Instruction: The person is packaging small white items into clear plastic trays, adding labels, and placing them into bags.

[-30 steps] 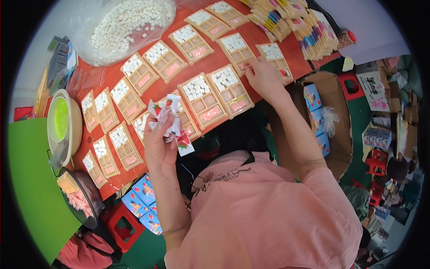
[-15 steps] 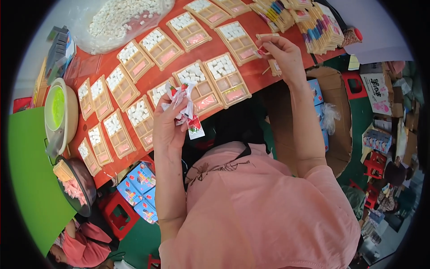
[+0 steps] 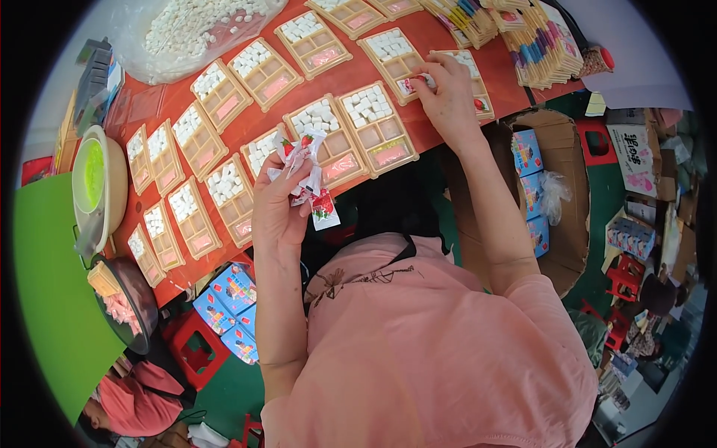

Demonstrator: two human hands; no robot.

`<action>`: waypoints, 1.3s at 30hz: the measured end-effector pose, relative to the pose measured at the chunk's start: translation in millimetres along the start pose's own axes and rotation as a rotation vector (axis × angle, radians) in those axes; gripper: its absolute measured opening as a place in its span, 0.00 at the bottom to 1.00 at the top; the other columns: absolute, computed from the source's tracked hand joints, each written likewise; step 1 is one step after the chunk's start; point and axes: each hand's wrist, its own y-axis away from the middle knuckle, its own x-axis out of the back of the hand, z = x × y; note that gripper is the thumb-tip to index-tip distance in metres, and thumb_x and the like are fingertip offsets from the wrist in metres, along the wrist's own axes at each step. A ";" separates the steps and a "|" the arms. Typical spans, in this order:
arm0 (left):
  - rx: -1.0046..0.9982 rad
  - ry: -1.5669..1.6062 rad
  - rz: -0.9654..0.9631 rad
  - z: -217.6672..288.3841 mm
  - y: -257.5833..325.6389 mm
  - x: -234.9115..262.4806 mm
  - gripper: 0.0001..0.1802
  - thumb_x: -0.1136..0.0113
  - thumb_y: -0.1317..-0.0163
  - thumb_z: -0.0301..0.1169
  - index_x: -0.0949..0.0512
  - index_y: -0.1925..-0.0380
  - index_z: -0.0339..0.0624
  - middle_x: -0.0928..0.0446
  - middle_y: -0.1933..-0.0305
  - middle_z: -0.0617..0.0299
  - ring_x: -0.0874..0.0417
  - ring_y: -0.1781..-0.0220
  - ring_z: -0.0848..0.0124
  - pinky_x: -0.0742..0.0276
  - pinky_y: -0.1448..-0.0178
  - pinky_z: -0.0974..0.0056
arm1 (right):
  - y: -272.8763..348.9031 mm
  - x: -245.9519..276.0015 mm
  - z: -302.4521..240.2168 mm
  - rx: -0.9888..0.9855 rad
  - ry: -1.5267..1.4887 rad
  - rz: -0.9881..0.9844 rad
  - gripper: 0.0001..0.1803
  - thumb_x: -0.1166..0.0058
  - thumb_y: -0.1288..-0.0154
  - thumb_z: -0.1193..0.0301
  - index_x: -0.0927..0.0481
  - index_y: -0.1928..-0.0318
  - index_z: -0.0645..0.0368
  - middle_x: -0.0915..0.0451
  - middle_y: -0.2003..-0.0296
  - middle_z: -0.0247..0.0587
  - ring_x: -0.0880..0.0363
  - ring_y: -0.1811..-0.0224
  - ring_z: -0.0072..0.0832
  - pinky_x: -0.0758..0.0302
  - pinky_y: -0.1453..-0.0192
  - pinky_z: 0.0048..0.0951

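Observation:
A bunch of small white packets with red strawberry prints (image 3: 304, 168) is gripped in my left hand (image 3: 278, 205), over the front edge of the table. My right hand (image 3: 448, 101) reaches to a divided tray (image 3: 393, 63) at the far right, its fingers pinching one small strawberry packet (image 3: 409, 85) at the tray's lower compartment. Just right of that hand lies another tray (image 3: 482, 95), partly covered by it, with a strawberry packet in its lower part. Nearer trays (image 3: 376, 127) hold white marshmallow-like pieces and a pink packet each, with other compartments bare.
More filled trays stand in rows on the red table (image 3: 168, 97). A plastic bag of white pieces (image 3: 202, 37) lies at the back, stacked colourful packs (image 3: 541, 48) at far right. Bowls (image 3: 112, 187) stand left; a cardboard box (image 3: 571, 224) sits right. Another person (image 3: 138, 403) is at lower left.
My right hand has moved left and down to the tray with a packet. The tray beside it now shows a strawberry packet. My left hand has hardly moved.

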 end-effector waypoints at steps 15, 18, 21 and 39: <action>0.059 -0.005 -0.144 -8.1 -20.6 -12.5 0.15 0.33 0.43 0.20 0.25 0.57 0.38 0.19 0.67 0.58 0.20 0.78 0.75 0.35 0.86 0.73 | -6.2 15.1 -104.3 0.219 -0.608 -0.316 0.13 0.49 0.32 0.78 0.19 0.49 0.58 0.22 0.49 0.40 0.25 0.44 0.36 0.28 0.42 0.34; 0.001 -0.070 -0.134 -3.3 -24.0 -16.6 0.13 0.34 0.44 0.19 0.24 0.59 0.38 0.19 0.67 0.57 0.18 0.76 0.73 0.34 0.85 0.72 | -22.3 -0.7 -107.1 0.563 -0.387 -0.332 0.11 0.49 0.32 0.78 0.19 0.51 0.58 0.21 0.52 0.36 0.24 0.45 0.34 0.28 0.42 0.33; 0.062 -0.100 -0.216 4.6 -35.3 -1.5 0.13 0.34 0.44 0.19 0.24 0.58 0.38 0.19 0.66 0.57 0.19 0.76 0.74 0.35 0.85 0.73 | -42.1 -6.6 -103.9 0.556 -0.522 -0.579 0.10 0.47 0.32 0.76 0.19 0.52 0.58 0.19 0.56 0.33 0.22 0.49 0.29 0.26 0.45 0.32; -0.038 -0.022 -0.006 27.7 -38.7 19.0 0.21 0.32 0.46 0.22 0.23 0.51 0.40 0.19 0.62 0.64 0.19 0.69 0.76 0.43 0.83 0.76 | 58.6 15.1 -63.1 -0.529 -0.628 -0.287 0.06 0.39 0.34 0.72 0.21 0.61 0.62 0.21 0.70 0.29 0.25 0.68 0.12 0.28 0.65 0.16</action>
